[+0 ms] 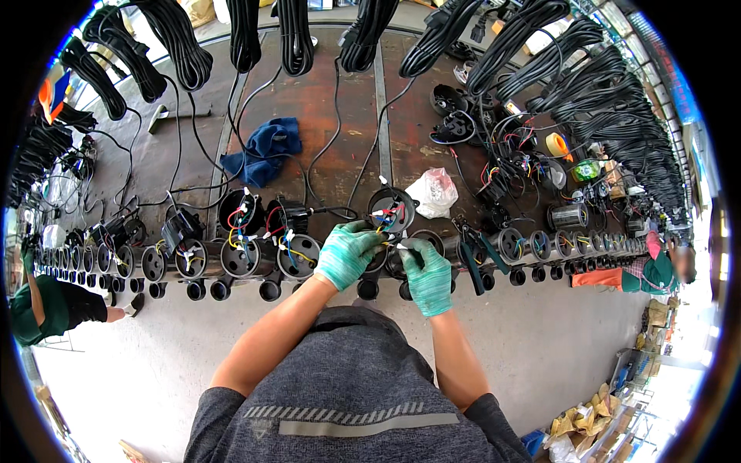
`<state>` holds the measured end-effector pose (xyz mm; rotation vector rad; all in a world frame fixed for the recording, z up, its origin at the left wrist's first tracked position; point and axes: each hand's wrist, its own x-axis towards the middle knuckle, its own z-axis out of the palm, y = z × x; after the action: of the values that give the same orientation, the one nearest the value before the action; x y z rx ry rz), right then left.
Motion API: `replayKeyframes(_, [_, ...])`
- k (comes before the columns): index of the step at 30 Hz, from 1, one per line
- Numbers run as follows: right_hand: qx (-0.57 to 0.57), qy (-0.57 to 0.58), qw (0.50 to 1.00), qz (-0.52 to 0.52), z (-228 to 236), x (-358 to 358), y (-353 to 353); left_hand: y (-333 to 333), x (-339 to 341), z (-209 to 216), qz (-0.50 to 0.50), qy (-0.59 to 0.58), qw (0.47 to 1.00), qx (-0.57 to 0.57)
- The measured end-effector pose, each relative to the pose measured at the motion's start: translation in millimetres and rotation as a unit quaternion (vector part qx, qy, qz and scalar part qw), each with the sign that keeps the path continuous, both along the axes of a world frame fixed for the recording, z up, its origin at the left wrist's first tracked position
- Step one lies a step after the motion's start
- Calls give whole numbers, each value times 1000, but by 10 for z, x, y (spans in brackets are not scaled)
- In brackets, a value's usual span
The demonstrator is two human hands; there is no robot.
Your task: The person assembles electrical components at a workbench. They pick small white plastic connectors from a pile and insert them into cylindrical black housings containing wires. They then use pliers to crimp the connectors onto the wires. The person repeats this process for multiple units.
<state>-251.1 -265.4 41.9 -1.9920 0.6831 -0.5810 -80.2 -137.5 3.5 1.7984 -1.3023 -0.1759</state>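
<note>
Both my hands wear green gloves and meet at the bench edge in front of me. My left hand (350, 253) is closed, its fingertips pinching a thin yellow wire. Close beside it, my right hand (428, 279) pinches a small white wire connector (401, 246) at the end of that wire. Just above my fingers stands a round black motor housing (394, 214), open at the top, with red, blue and yellow wires and white connectors inside. To the left, another black housing (298, 255) has wires hanging out. Part of the housing below my hands is hidden by the gloves.
A row of black housings lines the bench edge. Bundled black cables (296, 42) hang above the brown bench (340, 108). A blue cloth (266, 150), a white plastic bag (432, 193) and dark-handled pliers (477, 251) lie nearby. Other people (46, 305) are at both far ends.
</note>
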Motion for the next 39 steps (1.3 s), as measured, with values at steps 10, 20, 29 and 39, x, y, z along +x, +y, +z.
replayKeyframes(10, [-68,32,996,40,-22,201,64,10,5,-44,12,-40,999,-23])
replayKeyframes(20, [-107,88,990,-19,362,7,-135,-2,12,-15,13,-23,999,-45])
replayKeyframes(29, [-281,498,817,-73,428,-744,-884,-45,-18,-30,15,1,998,-54])
replayKeyframes(39, [18,189,982,5,-5,-709,522,-5,-18,44,17,-3,999,-51])
